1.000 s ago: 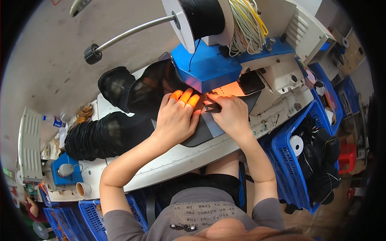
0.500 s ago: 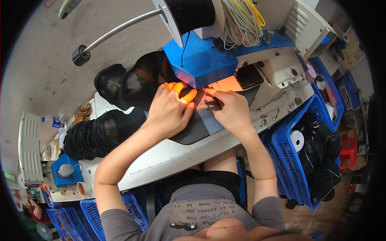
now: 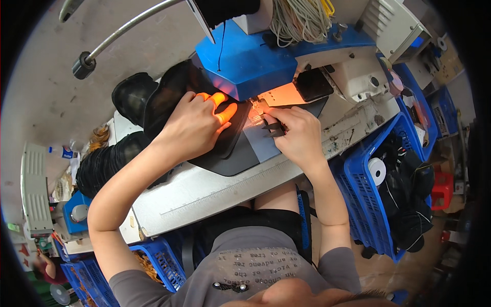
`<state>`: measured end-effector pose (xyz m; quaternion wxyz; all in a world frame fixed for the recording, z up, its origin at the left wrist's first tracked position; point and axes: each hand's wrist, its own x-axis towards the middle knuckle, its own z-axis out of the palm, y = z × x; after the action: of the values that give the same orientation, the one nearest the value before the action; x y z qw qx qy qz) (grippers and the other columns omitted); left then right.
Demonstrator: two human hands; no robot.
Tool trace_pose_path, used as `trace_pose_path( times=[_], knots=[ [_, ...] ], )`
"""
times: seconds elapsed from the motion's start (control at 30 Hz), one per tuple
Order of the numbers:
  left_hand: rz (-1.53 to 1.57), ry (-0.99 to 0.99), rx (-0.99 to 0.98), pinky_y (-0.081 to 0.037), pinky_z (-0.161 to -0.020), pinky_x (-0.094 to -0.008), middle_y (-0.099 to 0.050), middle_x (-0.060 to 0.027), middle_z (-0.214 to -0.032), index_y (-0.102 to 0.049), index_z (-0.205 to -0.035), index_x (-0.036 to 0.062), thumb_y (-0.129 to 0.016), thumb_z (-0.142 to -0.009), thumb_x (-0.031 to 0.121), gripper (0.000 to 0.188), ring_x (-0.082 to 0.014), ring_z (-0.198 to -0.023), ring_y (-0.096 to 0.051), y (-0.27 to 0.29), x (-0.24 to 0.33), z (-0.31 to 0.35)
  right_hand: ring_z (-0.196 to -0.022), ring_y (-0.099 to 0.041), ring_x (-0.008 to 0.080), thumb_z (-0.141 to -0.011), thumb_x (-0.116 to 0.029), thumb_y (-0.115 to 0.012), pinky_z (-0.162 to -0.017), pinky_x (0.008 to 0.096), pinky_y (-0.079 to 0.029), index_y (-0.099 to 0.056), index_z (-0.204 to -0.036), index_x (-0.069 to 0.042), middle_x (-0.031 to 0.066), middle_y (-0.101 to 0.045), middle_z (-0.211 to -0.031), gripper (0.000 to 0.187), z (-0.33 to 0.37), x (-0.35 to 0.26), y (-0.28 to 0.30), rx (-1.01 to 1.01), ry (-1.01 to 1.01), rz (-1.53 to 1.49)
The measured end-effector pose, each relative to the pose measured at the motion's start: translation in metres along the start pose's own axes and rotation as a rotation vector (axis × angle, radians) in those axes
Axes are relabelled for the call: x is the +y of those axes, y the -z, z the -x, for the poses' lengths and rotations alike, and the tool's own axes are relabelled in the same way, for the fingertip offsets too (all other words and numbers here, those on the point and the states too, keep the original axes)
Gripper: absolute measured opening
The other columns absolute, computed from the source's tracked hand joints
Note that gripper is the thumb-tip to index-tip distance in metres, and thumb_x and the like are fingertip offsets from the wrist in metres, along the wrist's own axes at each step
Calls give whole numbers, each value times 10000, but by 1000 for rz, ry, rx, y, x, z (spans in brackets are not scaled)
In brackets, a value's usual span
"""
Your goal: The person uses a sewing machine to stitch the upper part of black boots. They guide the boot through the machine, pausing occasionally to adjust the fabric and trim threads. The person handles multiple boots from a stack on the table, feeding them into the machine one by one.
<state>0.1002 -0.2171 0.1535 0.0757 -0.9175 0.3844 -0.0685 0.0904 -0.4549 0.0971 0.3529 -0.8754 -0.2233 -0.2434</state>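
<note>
A sewing machine with a blue head (image 3: pixel 250 64) stands before me, lit orange under its needle area. My left hand (image 3: pixel 192 125), with orange finger covers (image 3: pixel 224 113), grips a black fabric piece (image 3: pixel 231 140) left of the needle; its far part is hidden behind my hand. My right hand (image 3: pixel 299 134) is closed around small black thread snips (image 3: pixel 274 127), their blades pointing left over the machine bed. The fingertips of that hand are close to the metal presser foot (image 3: pixel 257 106). Beneath both hands lies a dark grey plate (image 3: pixel 225 166).
Black curved pieces (image 3: pixel 134 97) lie at the far left, with a thick black stack (image 3: pixel 110 163) nearer. A black phone-like slab (image 3: pixel 313 84) rests beside the machine. On the right is a blue crate (image 3: pixel 358 176) of black pieces. A metal spool arm (image 3: pixel 133 30) crosses above.
My left hand has moved left with the black piece, away from the needle. My right hand stays near the presser foot, still holding the snips. The whole view has shifted slightly.
</note>
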Motion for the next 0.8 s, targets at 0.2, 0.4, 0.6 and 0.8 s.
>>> trace_pose_path(
  times=[0.2, 0.4, 0.6, 0.8],
  knots=[
    [-26, 190, -34, -425, -764, -395, -617, -146, -1021, -659, -1178, 78, -633, -878, 218, 331, -291, -832, -560, -2, 27, -4, -692, -610, 277, -623, -32, -633, -647, 382, -478, -720, -862, -76, 77, -679, -731, 258, 1, 0, -1, 1, -12, -33],
    [24, 409, 89, -452, -739, -410, -607, -199, -1021, -666, -1025, 18, -634, -858, 168, 226, -337, -813, -572, -13, 56, -20, -684, -610, 255, -597, -33, -621, -634, 370, -479, -732, -898, -87, 54, -685, -742, 325, 0, 0, 3, -66, 15, -54],
    [40, 450, 287, -462, -740, -418, -616, -209, -958, -666, -994, -15, -627, -851, 125, 204, -349, -790, -566, -29, 57, -27, -703, -623, 242, -547, -37, -611, -659, 360, -482, -747, -977, -106, 43, -698, -770, 456, 2, 0, 6, -164, 154, -99],
    [149, 426, 297, -486, -757, -427, -628, -221, -906, -654, -969, -29, -625, -846, 87, 171, -365, -868, -598, -31, 46, -29, -704, -626, 240, -555, -35, -623, -667, 359, -476, -745, -954, -113, 49, -688, -748, 424, 2, 2, -3, -157, 153, -86]
  ],
)
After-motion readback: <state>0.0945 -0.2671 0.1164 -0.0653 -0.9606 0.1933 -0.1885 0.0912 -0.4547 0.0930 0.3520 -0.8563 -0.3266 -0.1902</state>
